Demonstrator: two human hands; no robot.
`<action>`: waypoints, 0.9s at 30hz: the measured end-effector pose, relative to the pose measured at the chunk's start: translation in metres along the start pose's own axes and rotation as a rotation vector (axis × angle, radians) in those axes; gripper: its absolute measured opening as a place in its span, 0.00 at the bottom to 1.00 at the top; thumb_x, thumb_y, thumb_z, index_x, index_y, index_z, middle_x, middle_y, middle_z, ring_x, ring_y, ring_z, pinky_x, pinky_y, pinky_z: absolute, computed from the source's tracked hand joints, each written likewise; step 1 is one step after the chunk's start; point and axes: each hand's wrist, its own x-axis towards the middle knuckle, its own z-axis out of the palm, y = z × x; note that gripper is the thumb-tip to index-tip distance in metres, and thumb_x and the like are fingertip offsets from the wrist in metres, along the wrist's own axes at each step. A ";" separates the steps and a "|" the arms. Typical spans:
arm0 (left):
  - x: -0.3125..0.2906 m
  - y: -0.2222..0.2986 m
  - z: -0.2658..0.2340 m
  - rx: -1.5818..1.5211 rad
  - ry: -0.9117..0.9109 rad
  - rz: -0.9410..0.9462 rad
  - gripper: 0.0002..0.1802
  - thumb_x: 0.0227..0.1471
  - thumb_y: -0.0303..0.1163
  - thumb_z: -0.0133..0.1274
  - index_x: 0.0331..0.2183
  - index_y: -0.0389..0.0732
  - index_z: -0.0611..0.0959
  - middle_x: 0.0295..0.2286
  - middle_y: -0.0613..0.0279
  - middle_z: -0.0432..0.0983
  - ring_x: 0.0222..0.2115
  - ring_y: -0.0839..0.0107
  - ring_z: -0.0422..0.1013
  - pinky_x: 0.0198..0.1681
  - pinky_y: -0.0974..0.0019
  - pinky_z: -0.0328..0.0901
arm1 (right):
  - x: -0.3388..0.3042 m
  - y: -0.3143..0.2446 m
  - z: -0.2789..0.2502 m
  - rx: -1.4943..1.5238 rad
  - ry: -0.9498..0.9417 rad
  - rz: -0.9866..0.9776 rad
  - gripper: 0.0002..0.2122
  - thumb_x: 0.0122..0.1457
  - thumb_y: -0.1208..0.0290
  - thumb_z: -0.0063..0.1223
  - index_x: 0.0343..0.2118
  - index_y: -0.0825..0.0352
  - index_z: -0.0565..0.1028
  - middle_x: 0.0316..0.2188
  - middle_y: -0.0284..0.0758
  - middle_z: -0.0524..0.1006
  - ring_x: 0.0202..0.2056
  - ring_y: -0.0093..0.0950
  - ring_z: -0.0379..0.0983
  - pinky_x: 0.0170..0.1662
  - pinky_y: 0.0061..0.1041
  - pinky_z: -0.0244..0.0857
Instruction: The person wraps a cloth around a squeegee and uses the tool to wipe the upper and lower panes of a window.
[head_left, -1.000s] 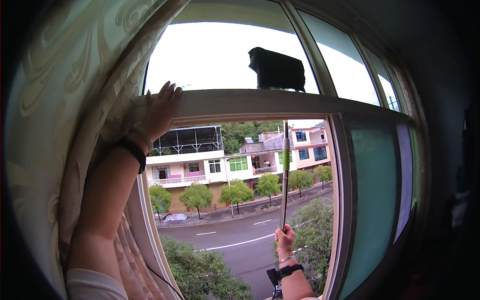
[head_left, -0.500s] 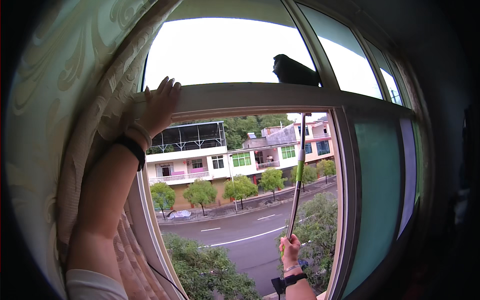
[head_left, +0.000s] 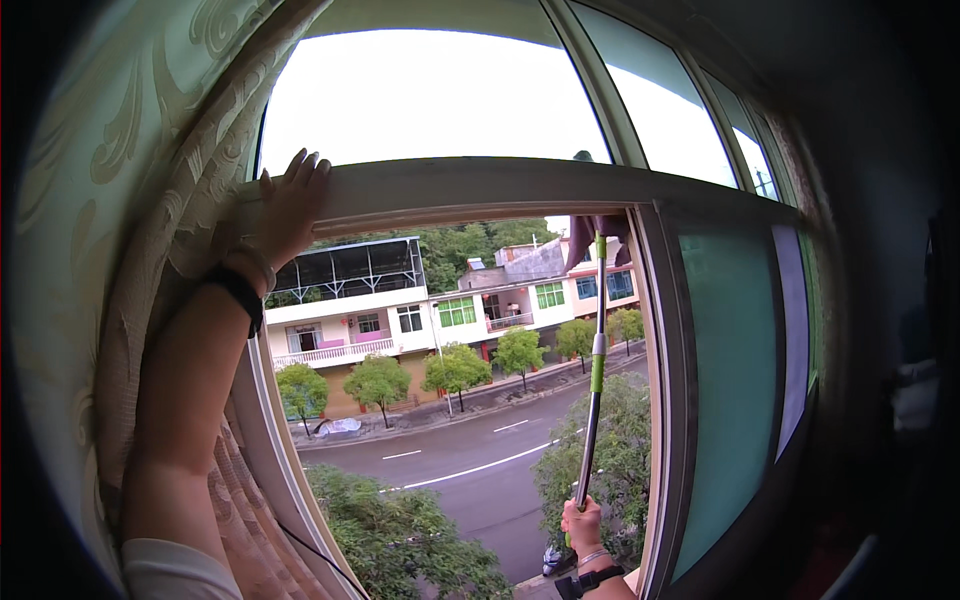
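My left hand [head_left: 288,210] rests against the left end of the window's horizontal rail [head_left: 450,185]. Its fingers are stretched upward and lie flat, with the tips at the rail's upper edge. Low in the open window, my right hand [head_left: 582,522] is closed round the lower part of a telescopic mop's pole [head_left: 591,430], silver with green grips. The pole stands nearly upright outside the opening. At its top, a dark, brownish cloth mop head [head_left: 597,236] hangs just under the rail. A small bit of it shows above the rail, through the upper pane.
Teal glass [head_left: 728,400] fills the sash on the right. A patterned curtain [head_left: 140,300] hangs at the left beside my arm, and a dark cable [head_left: 322,555] runs along the lower left frame. Outside are trees [head_left: 400,540], a road [head_left: 440,460] and buildings [head_left: 340,320].
The mop head has come down from behind the upper pane to the top of the opening. My right hand has lowered with the pole. My left hand stays on the rail; the view has shifted slightly.
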 end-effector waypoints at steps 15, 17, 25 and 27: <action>-0.002 -0.008 0.011 -0.069 0.010 0.024 0.43 0.33 0.25 0.61 0.53 0.40 0.59 0.54 0.55 0.53 0.59 0.60 0.45 0.52 0.34 0.48 | -0.211 -0.063 -0.164 -0.951 0.153 -0.130 0.06 0.49 0.73 0.48 0.23 0.69 0.74 0.15 0.41 0.72 0.19 0.29 0.66 0.24 0.32 0.61; -0.002 -0.006 0.003 -0.081 -0.036 0.019 0.42 0.34 0.23 0.59 0.53 0.39 0.59 0.54 0.54 0.53 0.59 0.60 0.44 0.52 0.33 0.46 | -0.234 -0.095 -0.155 -0.957 0.080 -0.123 0.04 0.48 0.74 0.50 0.24 0.69 0.74 0.15 0.38 0.71 0.19 0.27 0.65 0.24 0.30 0.60; 0.002 -0.004 0.007 -0.144 -0.071 0.003 0.41 0.35 0.19 0.55 0.53 0.38 0.59 0.55 0.53 0.52 0.60 0.59 0.43 0.54 0.34 0.45 | -0.288 -0.175 -0.135 -0.911 0.304 -0.087 0.09 0.47 0.69 0.57 0.23 0.67 0.68 0.14 0.30 0.63 0.19 0.21 0.58 0.23 0.24 0.58; 0.002 -0.004 0.004 -0.139 -0.081 -0.007 0.40 0.36 0.19 0.54 0.53 0.38 0.59 0.55 0.53 0.52 0.60 0.59 0.44 0.54 0.35 0.45 | -0.289 -0.187 -0.138 -0.864 0.361 -0.172 0.10 0.49 0.68 0.56 0.25 0.68 0.68 0.15 0.32 0.64 0.19 0.21 0.59 0.24 0.23 0.59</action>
